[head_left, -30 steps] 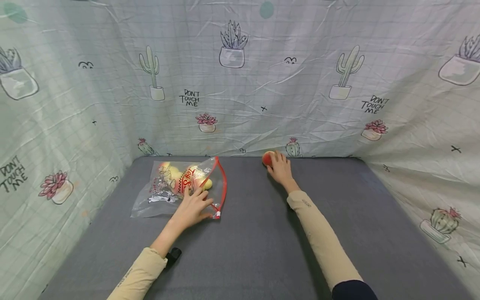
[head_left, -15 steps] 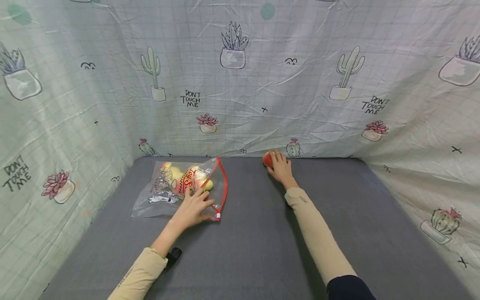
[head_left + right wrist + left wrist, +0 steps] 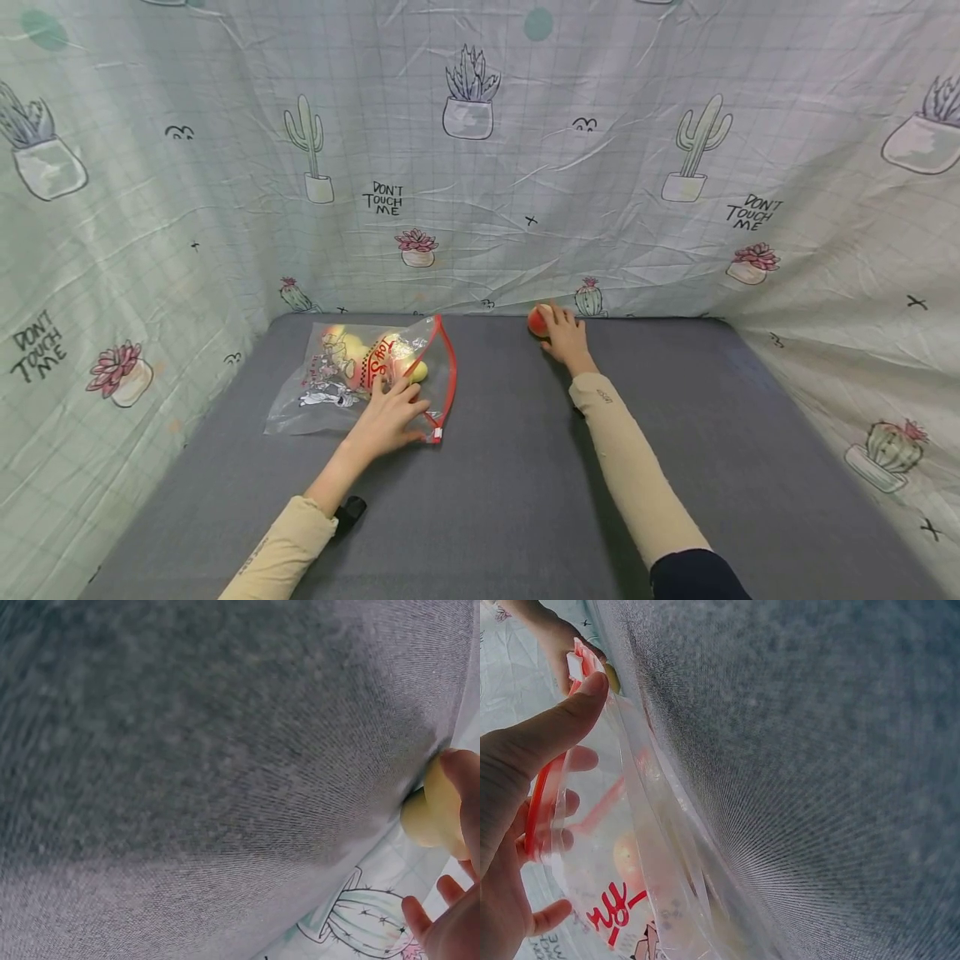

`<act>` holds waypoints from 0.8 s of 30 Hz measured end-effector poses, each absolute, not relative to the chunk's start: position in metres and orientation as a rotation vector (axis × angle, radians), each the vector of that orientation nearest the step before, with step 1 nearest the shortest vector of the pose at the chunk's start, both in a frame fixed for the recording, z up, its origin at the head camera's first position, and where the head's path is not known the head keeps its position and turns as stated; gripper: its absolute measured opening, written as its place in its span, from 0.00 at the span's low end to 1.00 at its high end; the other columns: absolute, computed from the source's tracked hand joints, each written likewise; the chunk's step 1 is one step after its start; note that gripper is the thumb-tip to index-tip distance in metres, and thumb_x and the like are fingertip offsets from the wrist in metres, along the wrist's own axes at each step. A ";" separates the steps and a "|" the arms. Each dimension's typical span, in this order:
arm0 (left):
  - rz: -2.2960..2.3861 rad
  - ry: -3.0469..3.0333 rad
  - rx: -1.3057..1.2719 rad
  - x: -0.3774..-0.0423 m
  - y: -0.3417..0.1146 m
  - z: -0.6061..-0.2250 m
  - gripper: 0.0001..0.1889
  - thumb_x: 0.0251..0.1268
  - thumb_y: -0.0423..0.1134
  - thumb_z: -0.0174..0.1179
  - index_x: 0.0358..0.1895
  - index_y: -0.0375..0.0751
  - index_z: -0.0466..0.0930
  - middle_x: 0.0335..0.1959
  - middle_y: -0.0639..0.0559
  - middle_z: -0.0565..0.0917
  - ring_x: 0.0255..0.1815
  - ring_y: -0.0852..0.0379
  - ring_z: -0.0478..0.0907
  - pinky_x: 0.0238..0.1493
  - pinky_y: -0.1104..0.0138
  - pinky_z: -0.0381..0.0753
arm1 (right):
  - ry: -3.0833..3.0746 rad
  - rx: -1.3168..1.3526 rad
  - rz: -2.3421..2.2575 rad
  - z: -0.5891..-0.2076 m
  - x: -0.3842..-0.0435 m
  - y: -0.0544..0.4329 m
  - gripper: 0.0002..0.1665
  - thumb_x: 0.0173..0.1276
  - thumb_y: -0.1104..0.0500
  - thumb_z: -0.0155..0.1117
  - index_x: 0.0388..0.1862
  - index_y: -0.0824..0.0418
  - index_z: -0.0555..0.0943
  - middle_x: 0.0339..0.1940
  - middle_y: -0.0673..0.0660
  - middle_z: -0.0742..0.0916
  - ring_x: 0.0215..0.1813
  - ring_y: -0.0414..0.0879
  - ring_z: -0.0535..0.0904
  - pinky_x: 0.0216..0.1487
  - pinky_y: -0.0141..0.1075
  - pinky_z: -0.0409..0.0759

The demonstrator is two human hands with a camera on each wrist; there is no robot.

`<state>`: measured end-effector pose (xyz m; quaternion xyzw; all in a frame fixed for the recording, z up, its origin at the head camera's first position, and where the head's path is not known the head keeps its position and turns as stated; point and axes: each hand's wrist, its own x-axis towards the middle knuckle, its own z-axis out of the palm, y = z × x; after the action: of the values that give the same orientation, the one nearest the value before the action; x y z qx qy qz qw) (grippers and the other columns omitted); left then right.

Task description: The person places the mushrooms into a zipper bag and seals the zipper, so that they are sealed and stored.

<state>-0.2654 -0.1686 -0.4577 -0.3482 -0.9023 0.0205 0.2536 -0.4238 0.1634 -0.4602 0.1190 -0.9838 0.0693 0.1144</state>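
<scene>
In the head view, my right hand (image 3: 566,337) holds a round red-and-yellow fruit (image 3: 537,322) at the table's back edge. The right wrist view shows the thumb against the fruit's yellow side (image 3: 445,804), with a second yellow bulge beside it. Its exact kind is unclear. At left, a clear plastic bag (image 3: 292,412) with a red zip edge lies flat, several yellow and red fruits (image 3: 352,350) inside. My left hand (image 3: 385,418) rests on the bag near its mouth, fingers spread. In the left wrist view, its thumb (image 3: 577,709) lies by the white slider (image 3: 574,666).
A dark grey cloth-covered table (image 3: 495,500) spreads beneath both hands. A pale curtain (image 3: 480,167) printed with cactus drawings rises behind it and at both sides. A black strap piece (image 3: 350,512) shows beside the left cuff.
The right hand and fruit stay at almost the same spot, the fingers shifting slightly. The left hand and bag hold still; the head view drifts a little.
</scene>
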 end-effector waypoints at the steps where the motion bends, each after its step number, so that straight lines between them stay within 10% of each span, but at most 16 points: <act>1: 0.056 -2.454 -0.945 -0.265 -0.168 -0.458 0.21 0.30 0.55 0.70 0.28 0.52 0.73 0.29 0.54 0.72 0.41 0.52 0.69 0.49 0.44 0.60 | -2.882 0.351 0.203 -0.460 -0.423 0.164 0.43 0.57 0.55 0.63 0.68 0.52 0.53 0.67 0.63 0.61 0.65 0.61 0.58 0.56 0.58 0.61; 24: 0.062 -2.452 -0.932 -0.265 -0.165 -0.457 0.21 0.27 0.54 0.72 0.29 0.51 0.74 0.29 0.54 0.71 0.41 0.51 0.69 0.48 0.41 0.60 | -2.850 0.399 0.160 -0.459 -0.423 0.173 0.41 0.52 0.54 0.67 0.62 0.58 0.59 0.58 0.65 0.71 0.62 0.62 0.60 0.53 0.56 0.64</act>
<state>-0.2652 -0.1646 -0.4574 -0.3433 -0.9034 0.0229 0.2558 -0.4232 0.1727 -0.4591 0.1374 -0.9805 0.0549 0.1291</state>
